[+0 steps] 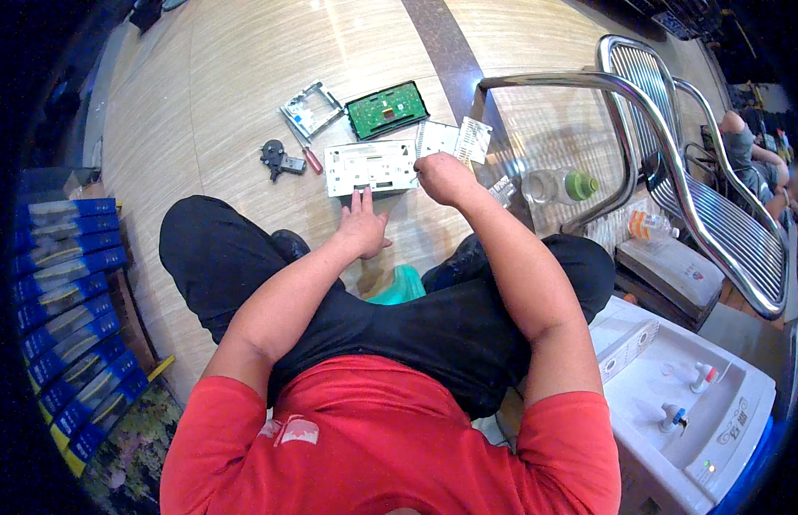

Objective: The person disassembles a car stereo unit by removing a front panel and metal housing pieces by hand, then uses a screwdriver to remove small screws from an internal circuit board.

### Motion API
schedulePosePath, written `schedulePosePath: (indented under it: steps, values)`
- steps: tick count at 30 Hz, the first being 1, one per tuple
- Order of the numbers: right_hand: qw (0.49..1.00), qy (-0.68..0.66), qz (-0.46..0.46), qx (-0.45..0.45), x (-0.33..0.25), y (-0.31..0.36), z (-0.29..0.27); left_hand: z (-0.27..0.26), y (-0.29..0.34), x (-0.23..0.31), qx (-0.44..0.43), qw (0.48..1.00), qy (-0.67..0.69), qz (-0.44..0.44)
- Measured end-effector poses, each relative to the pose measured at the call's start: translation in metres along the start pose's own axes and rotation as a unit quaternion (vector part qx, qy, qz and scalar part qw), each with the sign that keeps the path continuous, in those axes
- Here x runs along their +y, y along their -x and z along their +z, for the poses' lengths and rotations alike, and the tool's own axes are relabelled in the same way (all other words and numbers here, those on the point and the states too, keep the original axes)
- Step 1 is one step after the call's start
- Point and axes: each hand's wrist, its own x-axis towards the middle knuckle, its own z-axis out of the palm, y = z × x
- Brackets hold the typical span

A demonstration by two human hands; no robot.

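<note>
A white boxy chassis (370, 168) with slots and holes in its top lies flat on the floor in front of me. My left hand (363, 227) rests its outstretched fingertips on the chassis's near edge. At the right end of the chassis, my right hand (448, 178) is closed in a pinch, and what its fingers hold is hidden. A screwdriver (313, 160) with a red handle lies left of the chassis, beside a black and grey mechanical part (280, 161). Behind are a metal frame (310, 110) and a green circuit board (387, 112) in a black housing.
Pale slotted plates (473, 139) lie right of the board. A green-lidded clear bottle (579, 185), a shiny metal bench (631, 86), an orange-labelled bottle (652, 226) and a white water dispenser (673, 378) are on the right. Blue boxes (72, 300) are stacked at left. Another person sits far right.
</note>
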Motion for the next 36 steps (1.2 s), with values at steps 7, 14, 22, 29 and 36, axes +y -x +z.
schedulePosePath:
  steps: [7, 14, 22, 29, 36]
  values:
    - [0.999, 0.024, 0.038, 0.008, 0.001, -0.002, -0.001, -0.001, 0.001, 0.0, 0.005, 1.0, 0.002, 0.002]
    - [0.999, -0.005, -0.01, 0.036, 0.0, 0.001, 0.0, -0.006, 0.004, 0.003, -0.009, 1.0, 0.012, 0.0]
    - [0.999, 0.012, 0.012, 0.042, 0.003, 0.0, 0.007, -0.001, 0.001, 0.002, -0.003, 1.0, 0.001, -0.002]
    - [0.992, 0.081, -0.049, 0.083, 0.009, 0.001, 0.015, 0.005, -0.001, 0.002, 0.012, 1.0, -0.019, -0.002]
    - [0.985, 0.139, -0.092, 0.042, 0.005, 0.0, 0.004, 0.004, -0.001, -0.001, 0.011, 1.0, -0.015, -0.003]
